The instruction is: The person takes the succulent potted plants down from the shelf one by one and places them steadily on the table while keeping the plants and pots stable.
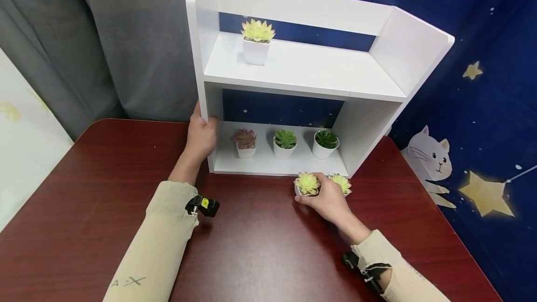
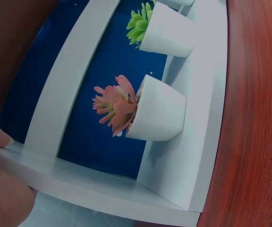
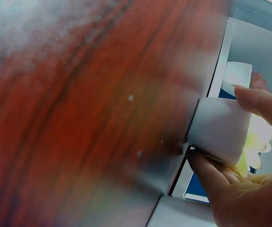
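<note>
My left hand [image 1: 201, 135] grips the left side panel of a white two-tier shelf [image 1: 302, 88], with the thumb on its inner face. In front of the shelf's lower right, my right hand [image 1: 328, 199] holds a yellow-green potted succulent [image 1: 307, 184] by its white pot [image 3: 221, 127], thumb on one side and fingers on the other. Just right of it, a second yellow-green succulent [image 1: 340, 182] is partly hidden behind that hand. Along the lower tier stand a reddish succulent [image 1: 245, 142], a green one [image 1: 285, 143] and a dark green one [image 1: 326, 143], all in white pots.
Another yellow-green succulent [image 1: 257, 41] stands in a square pot on the upper tier, towards the left. The shelf rests at the back of a dark red wooden table [image 1: 251, 246]. Behind hang a grey curtain [image 1: 155, 36] and a blue star-patterned cloth [image 1: 491, 106].
</note>
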### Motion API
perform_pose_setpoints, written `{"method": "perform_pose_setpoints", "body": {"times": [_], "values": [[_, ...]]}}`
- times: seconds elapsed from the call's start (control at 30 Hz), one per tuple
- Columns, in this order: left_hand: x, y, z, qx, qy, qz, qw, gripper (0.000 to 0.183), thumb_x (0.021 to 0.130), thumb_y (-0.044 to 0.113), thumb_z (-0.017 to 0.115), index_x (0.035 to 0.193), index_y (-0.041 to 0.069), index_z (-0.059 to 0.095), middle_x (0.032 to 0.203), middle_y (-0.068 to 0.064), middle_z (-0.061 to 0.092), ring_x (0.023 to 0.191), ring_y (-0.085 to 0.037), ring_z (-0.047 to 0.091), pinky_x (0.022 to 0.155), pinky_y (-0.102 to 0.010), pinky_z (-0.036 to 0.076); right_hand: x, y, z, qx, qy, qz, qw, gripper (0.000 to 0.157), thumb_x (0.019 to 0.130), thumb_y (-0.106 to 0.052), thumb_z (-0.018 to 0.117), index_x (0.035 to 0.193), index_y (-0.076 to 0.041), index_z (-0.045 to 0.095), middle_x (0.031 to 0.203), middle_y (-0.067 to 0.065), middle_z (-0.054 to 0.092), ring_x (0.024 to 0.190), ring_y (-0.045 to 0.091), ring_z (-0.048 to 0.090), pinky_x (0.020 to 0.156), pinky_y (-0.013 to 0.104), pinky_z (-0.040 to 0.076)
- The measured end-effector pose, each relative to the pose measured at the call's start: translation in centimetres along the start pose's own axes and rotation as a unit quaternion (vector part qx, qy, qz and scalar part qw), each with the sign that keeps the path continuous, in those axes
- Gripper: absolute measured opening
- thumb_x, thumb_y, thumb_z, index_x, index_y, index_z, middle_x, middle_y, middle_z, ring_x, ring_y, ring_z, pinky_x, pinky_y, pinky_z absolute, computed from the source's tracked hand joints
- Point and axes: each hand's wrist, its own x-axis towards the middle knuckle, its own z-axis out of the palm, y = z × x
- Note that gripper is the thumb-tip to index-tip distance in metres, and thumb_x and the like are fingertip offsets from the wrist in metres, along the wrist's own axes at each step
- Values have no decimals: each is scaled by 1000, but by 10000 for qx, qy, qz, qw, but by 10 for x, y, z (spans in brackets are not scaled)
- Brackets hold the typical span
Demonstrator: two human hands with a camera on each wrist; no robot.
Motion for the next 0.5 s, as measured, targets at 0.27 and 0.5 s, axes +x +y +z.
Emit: {"method": "perform_pose_setpoints", "body": {"times": [0.27, 0.5], "values": [[0, -1, -1, 104, 13, -29, 9999, 61, 103, 4, 36, 161, 16, 23, 161, -14, 35, 150, -28, 33, 125, -53, 23, 1, 7, -5, -278, 89, -53, 9996, 76, 74, -35, 87, 133, 3, 57, 118, 23, 71, 108, 35, 67, 94, 49, 53], [0, -2, -1, -70, -42, 54, 10000, 64, 102, 2, 36, 162, 18, 20, 163, -13, 33, 151, -26, 30, 125, -51, 23, 1, 8, -6, -324, 81, -154, 9993, 84, 74, -37, 87, 139, 4, 53, 126, 26, 67, 115, 38, 65, 99, 51, 51]]}}
